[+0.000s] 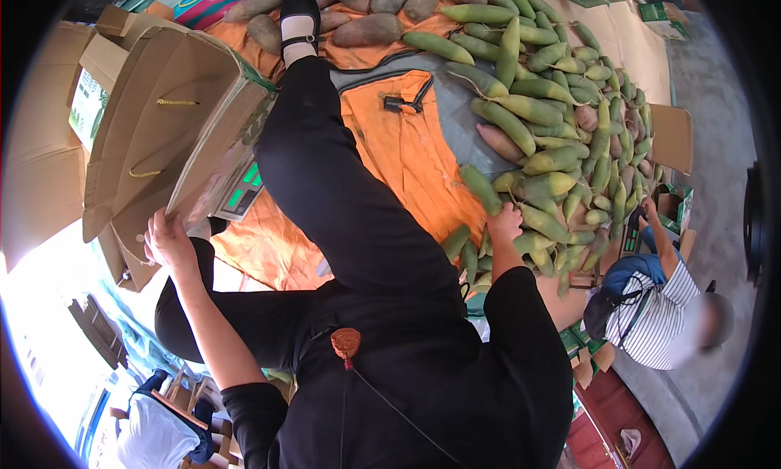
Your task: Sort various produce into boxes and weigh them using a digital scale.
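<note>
My right hand (506, 222) is closed round the lower end of a green radish (480, 189), at the near left edge of a large heap of green radishes (561, 156). My left hand (169, 243) grips the near rim of an open cardboard box (203, 127), its fingers bent over the edge. The box tilts toward the left and has yellow cord handles on its inner wall. Right beside it, a scale with a lit green display (236, 197) shows partly from under the box. What the box holds is hidden from this angle.
Orange cloth (390, 135) covers the ground under my stretched leg. Brownish-red root vegetables (368, 30) lie at the far side, past my shoe. Another person in a striped shirt (651, 314) works at the heap's right side. More cardboard (41, 127) stands at the far left.
</note>
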Demonstrator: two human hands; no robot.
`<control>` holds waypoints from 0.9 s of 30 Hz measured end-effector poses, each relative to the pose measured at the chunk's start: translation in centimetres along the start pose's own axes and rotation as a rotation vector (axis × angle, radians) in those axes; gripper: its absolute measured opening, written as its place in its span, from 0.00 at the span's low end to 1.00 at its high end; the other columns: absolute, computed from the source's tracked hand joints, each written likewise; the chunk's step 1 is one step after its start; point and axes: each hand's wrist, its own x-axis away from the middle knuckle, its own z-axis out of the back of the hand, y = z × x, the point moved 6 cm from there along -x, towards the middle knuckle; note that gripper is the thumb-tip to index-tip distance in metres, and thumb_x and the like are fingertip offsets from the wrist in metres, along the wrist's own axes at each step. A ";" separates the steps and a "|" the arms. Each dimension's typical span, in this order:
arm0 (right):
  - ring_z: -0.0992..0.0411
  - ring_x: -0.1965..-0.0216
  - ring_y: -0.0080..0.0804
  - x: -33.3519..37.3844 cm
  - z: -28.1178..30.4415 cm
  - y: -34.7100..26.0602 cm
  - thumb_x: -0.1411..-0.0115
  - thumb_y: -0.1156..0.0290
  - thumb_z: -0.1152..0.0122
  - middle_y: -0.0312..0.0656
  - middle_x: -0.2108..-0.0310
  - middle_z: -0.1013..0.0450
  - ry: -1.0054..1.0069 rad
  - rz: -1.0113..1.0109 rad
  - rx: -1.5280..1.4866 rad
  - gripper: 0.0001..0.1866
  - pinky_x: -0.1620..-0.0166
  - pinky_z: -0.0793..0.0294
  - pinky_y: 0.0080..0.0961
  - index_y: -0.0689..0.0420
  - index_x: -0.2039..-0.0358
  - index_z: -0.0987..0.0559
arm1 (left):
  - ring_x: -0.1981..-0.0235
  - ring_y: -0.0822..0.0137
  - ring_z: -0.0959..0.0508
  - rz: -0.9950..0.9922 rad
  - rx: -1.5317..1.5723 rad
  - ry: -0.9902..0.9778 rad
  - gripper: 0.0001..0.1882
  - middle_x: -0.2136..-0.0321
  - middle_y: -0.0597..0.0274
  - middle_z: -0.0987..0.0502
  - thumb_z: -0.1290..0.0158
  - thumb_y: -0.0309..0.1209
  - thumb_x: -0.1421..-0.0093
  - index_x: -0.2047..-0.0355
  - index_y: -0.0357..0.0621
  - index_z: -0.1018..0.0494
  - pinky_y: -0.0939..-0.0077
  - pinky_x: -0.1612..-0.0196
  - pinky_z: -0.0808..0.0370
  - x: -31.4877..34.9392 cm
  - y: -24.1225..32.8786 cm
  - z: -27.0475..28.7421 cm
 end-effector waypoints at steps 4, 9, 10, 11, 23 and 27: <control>0.35 0.45 0.43 -1.8 -1.0 0.7 0.56 0.49 0.30 0.41 0.49 0.34 -0.121 0.034 -0.216 0.35 0.50 0.30 0.45 0.47 0.49 0.33 | 0.58 0.57 0.27 0.009 0.048 0.021 0.15 0.63 0.67 0.24 0.45 0.30 0.48 0.58 0.53 0.26 0.57 0.49 0.38 -0.2 -0.3 -0.5; 0.33 0.46 0.45 -0.2 -1.4 -0.2 0.61 0.55 0.27 0.46 0.49 0.32 -0.083 0.033 -0.036 0.39 0.48 0.30 0.45 0.47 0.47 0.33 | 0.57 0.56 0.27 0.031 0.035 0.038 0.14 0.61 0.64 0.24 0.45 0.29 0.48 0.59 0.51 0.26 0.56 0.48 0.39 0.1 0.4 0.6; 0.32 0.47 0.45 -0.1 -1.7 0.0 0.62 0.57 0.27 0.47 0.50 0.32 -0.079 0.015 -0.069 0.39 0.47 0.30 0.45 0.48 0.48 0.32 | 0.57 0.56 0.27 0.037 0.049 0.032 0.13 0.61 0.63 0.24 0.45 0.29 0.47 0.59 0.50 0.26 0.56 0.48 0.39 0.0 0.7 0.8; 0.32 0.48 0.46 0.0 -2.1 0.3 0.63 0.58 0.27 0.47 0.51 0.31 -0.076 -0.003 -0.101 0.39 0.47 0.30 0.44 0.49 0.48 0.32 | 0.57 0.56 0.28 0.043 0.063 0.027 0.13 0.62 0.63 0.24 0.45 0.29 0.47 0.60 0.50 0.26 0.56 0.48 0.39 0.1 1.2 1.2; 0.27 0.65 0.35 1.2 -7.4 0.2 0.55 0.69 0.30 0.42 0.64 0.27 -0.223 0.065 -1.198 0.26 0.61 0.28 0.30 0.63 0.55 0.28 | 0.57 0.57 0.28 0.045 0.083 0.029 0.11 0.63 0.63 0.25 0.47 0.28 0.47 0.61 0.49 0.25 0.57 0.47 0.40 0.4 1.9 1.8; 0.28 0.66 0.35 6.1 -7.6 -0.6 0.52 0.70 0.31 0.43 0.64 0.27 -0.450 0.093 -1.357 0.22 0.62 0.28 0.31 0.63 0.57 0.27 | 0.57 0.57 0.28 0.043 0.083 0.017 0.11 0.63 0.63 0.25 0.47 0.28 0.46 0.61 0.49 0.25 0.57 0.47 0.41 0.4 1.7 1.7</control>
